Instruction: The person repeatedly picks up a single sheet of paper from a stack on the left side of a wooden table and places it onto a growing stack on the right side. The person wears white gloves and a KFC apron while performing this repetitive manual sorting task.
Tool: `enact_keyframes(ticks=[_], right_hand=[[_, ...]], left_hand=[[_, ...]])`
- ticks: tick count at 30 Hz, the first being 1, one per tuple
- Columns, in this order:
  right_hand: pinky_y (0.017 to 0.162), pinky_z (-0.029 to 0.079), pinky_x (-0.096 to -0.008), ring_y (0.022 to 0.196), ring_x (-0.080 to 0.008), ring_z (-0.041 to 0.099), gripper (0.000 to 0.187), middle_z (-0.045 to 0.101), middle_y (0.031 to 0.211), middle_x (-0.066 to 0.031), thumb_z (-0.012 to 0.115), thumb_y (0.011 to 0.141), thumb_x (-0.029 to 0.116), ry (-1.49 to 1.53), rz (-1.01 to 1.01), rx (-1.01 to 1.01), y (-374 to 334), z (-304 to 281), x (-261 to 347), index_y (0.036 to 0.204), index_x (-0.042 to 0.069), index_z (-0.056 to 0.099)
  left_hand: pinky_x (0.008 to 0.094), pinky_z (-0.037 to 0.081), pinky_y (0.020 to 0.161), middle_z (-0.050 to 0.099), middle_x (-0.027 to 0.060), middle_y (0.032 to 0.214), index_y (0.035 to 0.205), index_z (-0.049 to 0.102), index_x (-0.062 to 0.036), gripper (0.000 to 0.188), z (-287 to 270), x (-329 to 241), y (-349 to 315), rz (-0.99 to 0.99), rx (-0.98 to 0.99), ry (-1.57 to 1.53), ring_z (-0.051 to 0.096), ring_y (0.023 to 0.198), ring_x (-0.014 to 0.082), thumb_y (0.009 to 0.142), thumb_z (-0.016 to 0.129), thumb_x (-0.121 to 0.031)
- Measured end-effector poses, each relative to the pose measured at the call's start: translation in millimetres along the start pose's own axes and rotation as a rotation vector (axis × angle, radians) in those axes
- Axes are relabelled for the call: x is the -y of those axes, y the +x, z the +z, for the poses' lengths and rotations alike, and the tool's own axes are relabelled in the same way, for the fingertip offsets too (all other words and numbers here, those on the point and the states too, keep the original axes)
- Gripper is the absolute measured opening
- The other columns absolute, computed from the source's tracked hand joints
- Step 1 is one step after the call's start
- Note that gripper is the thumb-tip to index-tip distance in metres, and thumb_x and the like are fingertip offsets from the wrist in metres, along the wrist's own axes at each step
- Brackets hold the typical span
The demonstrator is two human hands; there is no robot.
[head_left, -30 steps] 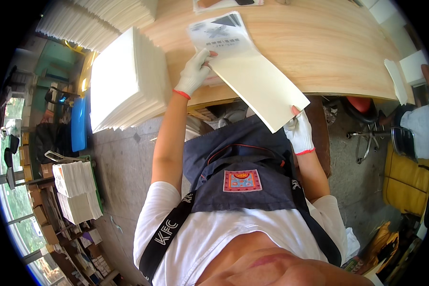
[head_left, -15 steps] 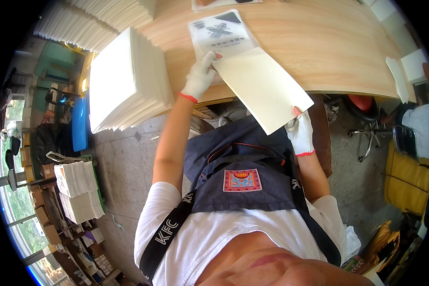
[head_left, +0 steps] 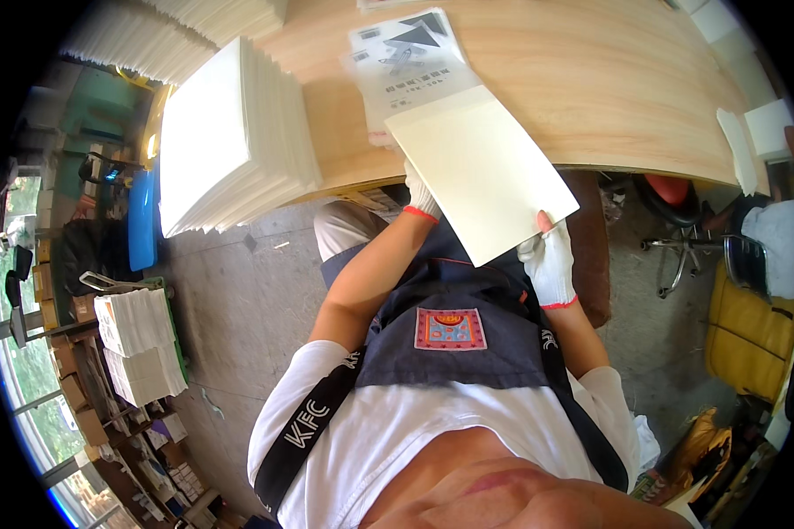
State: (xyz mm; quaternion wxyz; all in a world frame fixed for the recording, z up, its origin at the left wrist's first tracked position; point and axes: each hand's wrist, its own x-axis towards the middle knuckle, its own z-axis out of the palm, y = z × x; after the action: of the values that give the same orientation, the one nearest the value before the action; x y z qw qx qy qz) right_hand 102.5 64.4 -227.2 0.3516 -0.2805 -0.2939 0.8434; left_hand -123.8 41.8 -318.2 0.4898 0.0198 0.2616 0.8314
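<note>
A cream paper pad (head_left: 485, 176) slants over the table's front edge toward my lap. My right hand (head_left: 551, 263), in a white glove with bare fingertips, is closed on its near right corner, thumb on top. My left hand (head_left: 421, 190), gloved alike, reaches under the pad's left side; its fingers are hidden there. At the pad's far end lies a printed clear plastic bag (head_left: 401, 79), over another similar one. Whether the pad's edge is inside the bag or only against it, I cannot tell.
A tall stack of cream pads (head_left: 238, 141) stands on the wooden table (head_left: 582, 97) at the left, with more stacks behind. White paper pieces (head_left: 737, 150) lie at the right edge. On the floor are a loaded cart (head_left: 141, 344), a wheeled chair (head_left: 679, 256) and a yellow cushion (head_left: 750, 331).
My left hand has moved from the bag's near left corner to below the pad. The top bag has shifted nearer, showing another behind it. The pad's near end has dipped slightly.
</note>
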Motion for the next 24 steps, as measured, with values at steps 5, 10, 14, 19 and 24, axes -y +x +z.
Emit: enact_keyframes(ticks=[5, 10, 14, 19, 24], right_hand=[[0.043, 0.049, -0.0276, 0.054, -0.0182, 0.060, 0.030, 0.062, 0.088, -0.0123, 0.048, 0.093, 0.017, -0.055, 0.114, -0.060, 6, -10, -15, 0.119, 0.003, 0.044], [0.080, 0.055, -0.0381, 0.099, -0.0240, 0.058, 0.029, 0.054, 0.113, -0.0102, 0.045, 0.093, 0.012, 0.194, 0.241, -0.076, 52, 9, -53, 0.120, 0.000, 0.042], [0.094, 0.046, -0.0434, 0.109, -0.0339, 0.053, 0.034, 0.050, 0.115, -0.0198, 0.041, 0.096, 0.016, 0.540, 0.246, 0.051, 96, 4, -83, 0.125, -0.001, 0.036], [0.075, 0.053, -0.0357, 0.086, -0.0255, 0.062, 0.031, 0.061, 0.096, -0.0158, 0.042, 0.096, 0.020, 0.131, 0.398, 0.141, 65, 24, -58, 0.121, 0.002, 0.046], [0.048, 0.046, -0.0281, 0.055, -0.0145, 0.060, 0.019, 0.064, 0.072, -0.0058, 0.051, 0.090, 0.019, -1.023, 0.008, 0.386, 57, 48, -49, 0.105, 0.009, 0.057]], left_hand=[[0.0348, 0.053, 0.079, 0.053, 0.0161, 0.120, 0.126, 0.042, -0.0018, 0.036, -6, 23, -38, -0.108, 0.120, 0.121, 0.058, 0.100, 0.0268, 0.092, 0.048, -0.012], [0.0333, 0.054, 0.070, 0.061, 0.0121, 0.100, 0.113, 0.050, 0.0023, 0.027, -44, 66, -55, 0.045, -0.102, 0.481, 0.063, 0.084, 0.0244, 0.091, 0.049, -0.013], [0.0326, 0.056, 0.068, 0.062, 0.0122, 0.096, 0.115, 0.051, 0.0028, 0.030, -37, 54, -57, -0.120, -0.187, 0.546, 0.064, 0.079, 0.0209, 0.087, 0.043, -0.004], [0.0403, 0.054, 0.077, 0.053, 0.0176, 0.116, 0.124, 0.040, -0.0001, 0.036, -23, -3, -80, -0.314, -0.171, 0.505, 0.061, 0.094, 0.0302, 0.091, 0.042, -0.012], [0.0278, 0.054, 0.063, 0.060, 0.0098, 0.092, 0.096, 0.055, 0.0004, 0.024, -17, -56, -91, -0.147, -0.191, 0.775, 0.063, 0.082, 0.0187, 0.091, 0.053, -0.023]])
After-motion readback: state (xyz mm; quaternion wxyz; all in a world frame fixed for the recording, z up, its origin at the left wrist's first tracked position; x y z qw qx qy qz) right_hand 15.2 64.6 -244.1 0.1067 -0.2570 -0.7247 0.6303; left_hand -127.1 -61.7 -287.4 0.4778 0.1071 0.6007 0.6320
